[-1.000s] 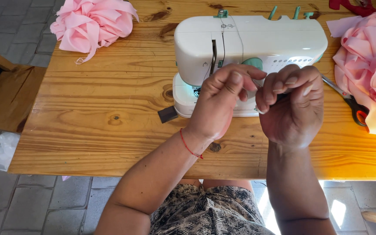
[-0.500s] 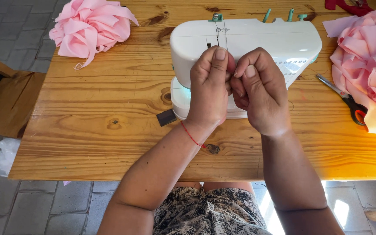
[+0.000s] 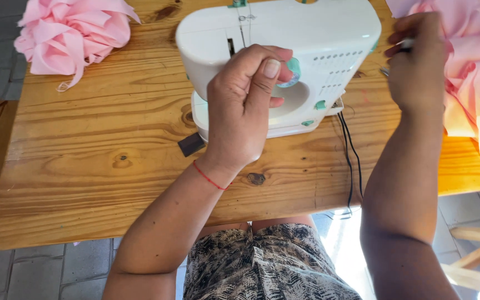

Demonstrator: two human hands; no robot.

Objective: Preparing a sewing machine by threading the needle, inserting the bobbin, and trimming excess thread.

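We look down on a wooden desk (image 3: 73,166). Our left hand (image 3: 245,105) hovers in front of the white sewing machine (image 3: 306,39), thumb and forefinger pinched together; whether they grip a thread we cannot tell. Our right hand (image 3: 418,61) is raised by the machine's right end, fingers closed on a small pale object, touching the pink fabric (image 3: 473,72). A second pink bundle (image 3: 68,33) lies at the desk's far left. Black cables (image 3: 351,155) run from the machine over the near edge.
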